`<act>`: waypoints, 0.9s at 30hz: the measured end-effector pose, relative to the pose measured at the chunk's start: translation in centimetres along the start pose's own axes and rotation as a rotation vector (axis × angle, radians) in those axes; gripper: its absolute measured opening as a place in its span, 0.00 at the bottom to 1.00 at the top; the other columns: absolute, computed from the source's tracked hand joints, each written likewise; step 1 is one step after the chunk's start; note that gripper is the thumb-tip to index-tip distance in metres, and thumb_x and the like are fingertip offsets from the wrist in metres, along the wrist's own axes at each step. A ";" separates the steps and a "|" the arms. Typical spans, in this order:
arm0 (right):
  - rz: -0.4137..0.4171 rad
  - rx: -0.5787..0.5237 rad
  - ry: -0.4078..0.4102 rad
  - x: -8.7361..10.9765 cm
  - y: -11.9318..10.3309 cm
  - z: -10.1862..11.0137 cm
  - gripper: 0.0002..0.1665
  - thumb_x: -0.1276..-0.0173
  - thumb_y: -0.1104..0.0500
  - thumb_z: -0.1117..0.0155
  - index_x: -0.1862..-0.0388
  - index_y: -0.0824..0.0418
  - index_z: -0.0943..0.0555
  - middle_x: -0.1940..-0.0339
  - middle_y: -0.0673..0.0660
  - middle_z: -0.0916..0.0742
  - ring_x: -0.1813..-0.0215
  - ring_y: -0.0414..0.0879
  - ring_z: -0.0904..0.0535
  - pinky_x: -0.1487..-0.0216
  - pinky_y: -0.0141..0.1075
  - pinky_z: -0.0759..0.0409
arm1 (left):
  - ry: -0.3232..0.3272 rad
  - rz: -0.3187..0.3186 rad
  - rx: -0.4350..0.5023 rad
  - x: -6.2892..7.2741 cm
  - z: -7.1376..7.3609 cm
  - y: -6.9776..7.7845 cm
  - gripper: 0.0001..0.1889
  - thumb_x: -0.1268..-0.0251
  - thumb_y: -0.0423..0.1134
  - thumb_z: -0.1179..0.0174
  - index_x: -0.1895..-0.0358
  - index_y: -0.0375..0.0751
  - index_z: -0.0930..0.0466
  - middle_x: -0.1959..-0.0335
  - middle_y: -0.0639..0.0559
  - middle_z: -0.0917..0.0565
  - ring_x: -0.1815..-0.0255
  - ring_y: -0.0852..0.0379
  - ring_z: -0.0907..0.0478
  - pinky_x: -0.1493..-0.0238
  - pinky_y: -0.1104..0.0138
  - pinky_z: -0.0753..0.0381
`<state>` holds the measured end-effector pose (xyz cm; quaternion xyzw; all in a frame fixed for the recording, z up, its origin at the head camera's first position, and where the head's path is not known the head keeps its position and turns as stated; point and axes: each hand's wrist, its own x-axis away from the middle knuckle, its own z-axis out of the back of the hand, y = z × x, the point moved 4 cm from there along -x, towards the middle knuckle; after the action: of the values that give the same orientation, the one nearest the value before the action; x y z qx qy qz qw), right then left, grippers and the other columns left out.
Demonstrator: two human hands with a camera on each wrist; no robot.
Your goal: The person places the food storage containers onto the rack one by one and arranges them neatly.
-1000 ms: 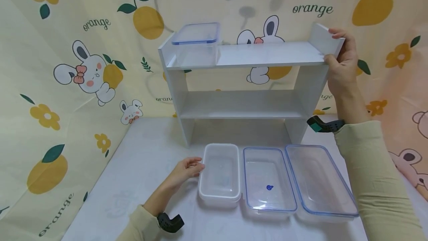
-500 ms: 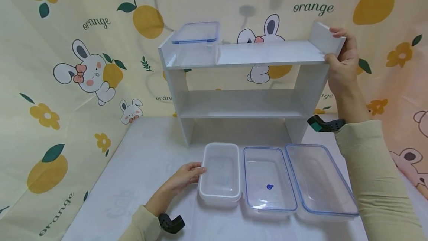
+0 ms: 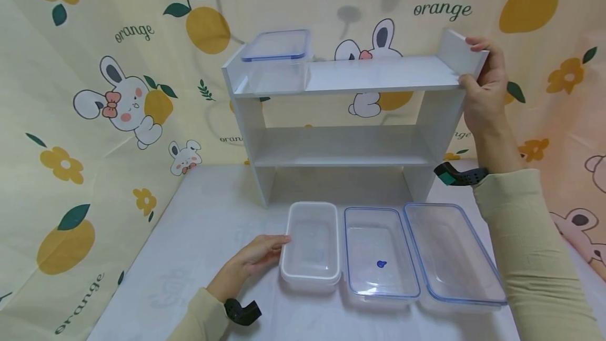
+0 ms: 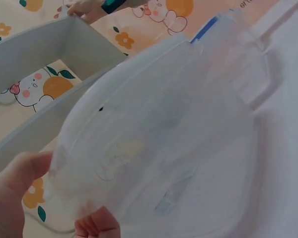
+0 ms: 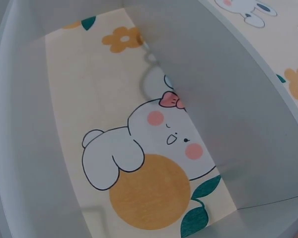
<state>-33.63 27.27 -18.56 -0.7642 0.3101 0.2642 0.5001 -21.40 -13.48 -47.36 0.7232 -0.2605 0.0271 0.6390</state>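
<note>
My left hand [image 3: 250,258] grips the left edge of a clear food container with a white-rimmed lid [image 3: 311,243]. In the left wrist view, the thumb [image 4: 29,171] lies on one side of the container's end and the fingertips [image 4: 98,223] on the other. My right hand [image 3: 487,86] holds the upper right side panel of a white shelf unit [image 3: 343,146], fingers over its top edge and thumb at the front. Beside the white-lidded container stand two larger clear containers with blue-rimmed lids, a middle container [image 3: 379,241] and a right-hand container [image 3: 454,254].
A blue-lidded clear container [image 3: 279,67] stands at the left end of the top shelf. The unit stands on a white-covered table [image 3: 189,267], in front of a printed cloth backdrop [image 3: 142,183]. The right wrist view looks through the shelf bay to the backdrop.
My left hand has shifted slightly down along the container's left edge, and its fingers have closed in on it. The right hand keeps its hold on the shelf unit.
</note>
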 end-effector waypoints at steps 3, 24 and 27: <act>0.001 0.001 -0.002 0.0 0.1 0.0 0.29 0.41 0.86 0.60 0.50 0.60 0.27 0.37 0.54 0.26 0.31 0.50 0.38 0.20 0.41 0.41 | -0.015 0.001 0.052 -0.1 0.0 -0.1 0.27 0.33 0.36 0.44 0.39 0.16 0.36 0.62 0.55 0.17 0.58 0.65 0.19 0.52 0.75 0.17; 0.006 0.018 -0.007 0.0 0.0 0.0 0.29 0.41 0.85 0.58 0.50 0.60 0.27 0.36 0.55 0.26 0.30 0.50 0.38 0.21 0.40 0.41 | -0.038 -0.049 -0.026 0.7 0.1 1.5 0.23 0.34 0.35 0.48 0.43 0.17 0.33 0.68 0.60 0.15 0.61 0.68 0.18 0.54 0.76 0.17; 0.010 0.023 -0.012 0.1 0.0 0.0 0.29 0.41 0.85 0.58 0.50 0.60 0.27 0.36 0.55 0.26 0.30 0.50 0.38 0.21 0.40 0.41 | -0.032 -0.045 -0.034 0.9 0.2 1.8 0.23 0.35 0.35 0.48 0.43 0.18 0.32 0.68 0.60 0.16 0.62 0.68 0.19 0.55 0.77 0.18</act>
<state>-33.58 27.26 -18.62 -0.7553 0.3141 0.2677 0.5091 -21.42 -14.04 -45.38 0.7182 -0.2546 -0.0033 0.6476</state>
